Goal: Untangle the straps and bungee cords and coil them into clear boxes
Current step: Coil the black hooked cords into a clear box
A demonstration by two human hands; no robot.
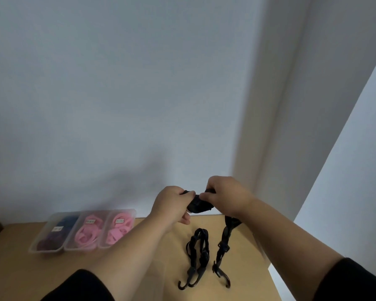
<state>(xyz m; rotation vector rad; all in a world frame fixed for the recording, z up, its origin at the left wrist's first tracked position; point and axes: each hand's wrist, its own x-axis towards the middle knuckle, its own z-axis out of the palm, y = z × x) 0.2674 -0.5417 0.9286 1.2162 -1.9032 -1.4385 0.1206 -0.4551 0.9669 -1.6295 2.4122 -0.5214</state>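
left hand: gripping one end of a wound black bundle, fingers curled round it, held up at centre frame above the table.
right hand: pinching the other side of the same bundle, thumb and fingers closing on the strap; likely feeding the next wrap.
black strap: being coiled between both hands; its loose tail is hanging down lower right of centre, hook end resting on the table.
second bungee cord: lying folded on the wooden table, just left of the tail, hooks pointing toward the bottom edge; probably waiting its turn.
clear boxes: three side by side at lower left, against the wall; left one holding dark cords, other two holding pink ones. Sitting within reach for the drop-off.
labels: a small tag on each box, writing too blurred to read.
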